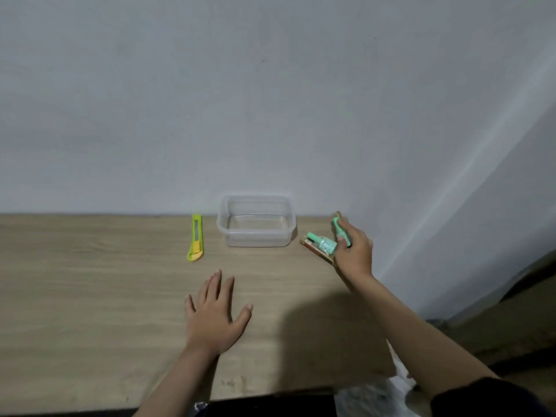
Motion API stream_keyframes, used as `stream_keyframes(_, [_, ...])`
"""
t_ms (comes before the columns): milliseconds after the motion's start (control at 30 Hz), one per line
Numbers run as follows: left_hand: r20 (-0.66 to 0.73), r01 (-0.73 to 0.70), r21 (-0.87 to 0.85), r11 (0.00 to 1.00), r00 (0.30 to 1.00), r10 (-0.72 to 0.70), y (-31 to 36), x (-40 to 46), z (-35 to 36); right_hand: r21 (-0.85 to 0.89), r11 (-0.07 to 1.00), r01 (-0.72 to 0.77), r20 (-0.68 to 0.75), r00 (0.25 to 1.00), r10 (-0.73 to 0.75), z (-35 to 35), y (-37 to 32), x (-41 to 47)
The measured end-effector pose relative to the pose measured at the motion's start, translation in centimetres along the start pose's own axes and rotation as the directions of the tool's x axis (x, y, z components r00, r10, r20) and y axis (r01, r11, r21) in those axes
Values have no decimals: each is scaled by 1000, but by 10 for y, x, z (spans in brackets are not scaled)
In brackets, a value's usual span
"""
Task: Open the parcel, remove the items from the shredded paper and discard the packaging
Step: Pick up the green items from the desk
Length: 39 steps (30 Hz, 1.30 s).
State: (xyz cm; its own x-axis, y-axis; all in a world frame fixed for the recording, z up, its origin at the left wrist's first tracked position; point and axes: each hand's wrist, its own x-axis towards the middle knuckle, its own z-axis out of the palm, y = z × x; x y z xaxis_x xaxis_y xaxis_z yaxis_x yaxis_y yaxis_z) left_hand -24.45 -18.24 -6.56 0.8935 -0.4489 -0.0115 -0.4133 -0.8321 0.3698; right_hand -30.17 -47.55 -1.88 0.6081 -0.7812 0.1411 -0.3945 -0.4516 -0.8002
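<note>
My right hand point(355, 251) is at the table's right edge and grips a mint-green pen-like item point(341, 231). Just left of it a small mint-green bottle point(323, 243) lies on a flat brown cardboard piece point(316, 251). My left hand point(215, 314) rests flat on the wooden table point(90, 281) with fingers spread, holding nothing. A clear plastic tub point(255, 221) stands empty at the back of the table against the wall. A yellow-green utility knife point(196, 237) lies to the tub's left. No shredded paper is in view.
A grey wall rises right behind the table. The table's right edge runs past my right forearm, with crumpled white plastic point(376, 392) below it at the bottom right and a dark floor area further right.
</note>
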Motion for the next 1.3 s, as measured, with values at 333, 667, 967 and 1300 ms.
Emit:
stream_keyframes(333, [-11,20,-11,1000,1000,-20,2,0,-1,-284,937,204,387,918,-82,15,10,21])
stream_keyframes(667, [19,14,-17,1000,1000,-14,2,0,-2,-107,977,183,239,959,-153,21,7,8])
stream_keyframes(967, [17,15,-16,1000,1000,-15,0,0,-2,165,924,346,209,903,-375,8,-74,14])
stream_keyframes(1300, [30,27,-14,1000,999,-26,2,1,-2,-14,907,421,691,659,-296,89,-126,72])
